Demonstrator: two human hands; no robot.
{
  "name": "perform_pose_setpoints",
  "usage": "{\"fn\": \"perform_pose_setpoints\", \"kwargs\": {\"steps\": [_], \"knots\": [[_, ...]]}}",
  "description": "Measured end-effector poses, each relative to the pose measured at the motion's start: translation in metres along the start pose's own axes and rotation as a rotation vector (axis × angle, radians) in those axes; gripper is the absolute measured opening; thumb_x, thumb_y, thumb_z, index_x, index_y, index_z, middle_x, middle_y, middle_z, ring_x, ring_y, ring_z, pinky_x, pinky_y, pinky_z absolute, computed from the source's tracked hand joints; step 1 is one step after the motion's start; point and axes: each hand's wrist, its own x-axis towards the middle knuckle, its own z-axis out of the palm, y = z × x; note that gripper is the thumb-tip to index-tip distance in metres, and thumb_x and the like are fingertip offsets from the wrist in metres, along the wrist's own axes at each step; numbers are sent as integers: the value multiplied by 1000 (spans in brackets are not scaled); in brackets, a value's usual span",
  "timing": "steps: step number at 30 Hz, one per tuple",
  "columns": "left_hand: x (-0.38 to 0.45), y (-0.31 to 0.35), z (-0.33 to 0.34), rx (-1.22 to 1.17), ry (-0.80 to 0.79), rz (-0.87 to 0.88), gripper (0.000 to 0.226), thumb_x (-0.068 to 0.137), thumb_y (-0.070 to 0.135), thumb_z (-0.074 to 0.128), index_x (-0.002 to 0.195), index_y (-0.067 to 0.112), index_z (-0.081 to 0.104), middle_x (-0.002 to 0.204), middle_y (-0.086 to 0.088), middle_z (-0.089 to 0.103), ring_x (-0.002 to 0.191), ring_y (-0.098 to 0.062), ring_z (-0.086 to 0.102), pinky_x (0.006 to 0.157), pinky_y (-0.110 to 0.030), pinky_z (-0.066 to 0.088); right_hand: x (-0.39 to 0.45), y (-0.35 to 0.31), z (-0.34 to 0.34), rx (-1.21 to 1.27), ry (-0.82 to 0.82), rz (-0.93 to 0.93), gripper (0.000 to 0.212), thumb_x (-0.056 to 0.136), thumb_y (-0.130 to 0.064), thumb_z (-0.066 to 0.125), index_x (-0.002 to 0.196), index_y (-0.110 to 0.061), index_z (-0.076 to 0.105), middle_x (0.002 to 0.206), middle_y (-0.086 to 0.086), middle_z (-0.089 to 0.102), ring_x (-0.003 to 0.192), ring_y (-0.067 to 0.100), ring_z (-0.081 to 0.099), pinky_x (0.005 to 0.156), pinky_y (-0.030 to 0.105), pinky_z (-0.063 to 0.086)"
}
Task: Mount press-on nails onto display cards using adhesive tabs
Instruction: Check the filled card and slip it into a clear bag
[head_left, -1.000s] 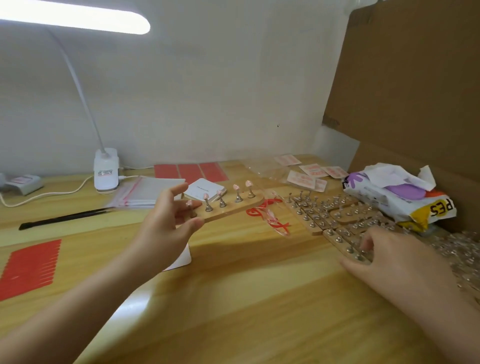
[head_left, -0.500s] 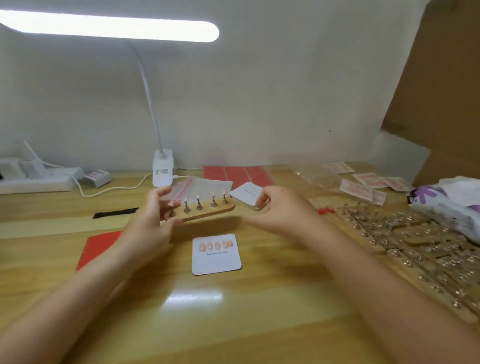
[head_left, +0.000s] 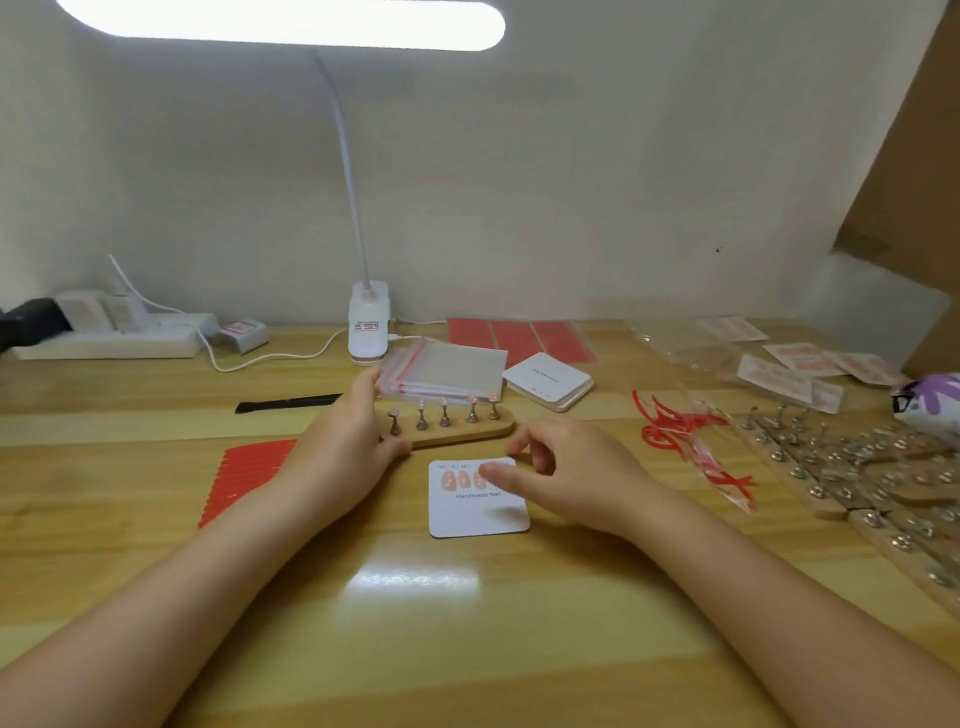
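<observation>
display card (head_left: 478, 512): white, pink nails mounted | left hand (head_left: 343, 447) fingers grip wooden stand (head_left: 467, 434) | right hand (head_left: 566, 467) fingers loose, empty

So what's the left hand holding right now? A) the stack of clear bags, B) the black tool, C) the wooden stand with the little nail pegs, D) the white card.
C: the left hand grips the left end of the wooden stand, while the white card lies flat in front of it.

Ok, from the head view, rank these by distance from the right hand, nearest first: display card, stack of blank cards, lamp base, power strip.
From the right hand:
1. Display card, under its fingertips.
2. Stack of blank cards, behind it.
3. Lamp base, back, leftward.
4. Power strip, far left.
</observation>
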Motion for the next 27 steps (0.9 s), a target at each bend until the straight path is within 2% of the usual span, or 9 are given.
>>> {"fn": "perform_pose_setpoints", "kwargs": {"steps": [3,5,7,10,12,14,18,23,27], "knots": [[3,1,-27,215,-13,-5,70,83,37,72,142,19,39,140,-3,51,129,-23,47,106,-38,39,-1,3,3,33,27,5,48,77,-76,40,89,-36,64,77,-11,56,71,6,51,56,27,37],[5,0,-53,421,-90,-97,64,80,46,73,133,20,49,129,-2,58,117,-23,54,97,-39,46,-1,3,5,21,53,-3,47,79,-74,39,88,-35,64,75,-11,55,71,6,50,56,27,33],[3,-3,-77,577,-245,-241,74,72,56,76,131,20,50,122,0,60,108,-21,57,91,-35,49,-1,2,8,6,78,-17,48,79,-73,38,89,-34,64,75,-12,52,75,5,49,57,26,31],[-4,-19,-100,662,-489,-382,112,50,69,80,143,23,37,140,2,50,123,-20,50,97,-32,45,0,-1,9,-26,69,-43,47,84,-69,36,102,-35,64,84,-16,52,88,7,47,64,23,32],[-6,-29,-106,630,-619,-410,141,33,74,79,152,29,18,153,3,35,131,-21,45,106,-35,40,1,-4,10,-74,4,-40,46,90,-63,34,121,-40,58,102,-13,55,105,12,46,79,28,38],[-7,-34,-105,613,-711,-395,147,32,74,78,153,33,7,157,5,23,129,-20,46,108,-36,39,2,-6,10,-126,-53,-33,44,95,-59,31,131,-44,50,117,-6,54,118,16,42,94,34,37],[-5,-43,-99,647,-725,-319,130,49,71,80,153,36,9,155,11,19,135,-18,37,110,-34,35,5,-13,11,-211,-104,-23,45,97,-57,26,137,-46,44,125,-4,52,124,19,41,99,38,35],[-3,-46,-101,573,-669,-283,114,54,64,83,149,35,27,147,12,36,130,-15,41,106,-31,37,5,-14,13,-241,-57,-17,49,95,-59,23,138,-44,42,121,-2,55,121,21,45,95,37,36],[-3,-39,-104,544,-552,-204,69,65,51,83,125,30,55,115,11,60,100,-11,58,79,-23,50,2,-13,13,-159,33,-21,50,95,-58,26,137,-40,46,122,-9,57,119,16,48,91,34,38]]}}
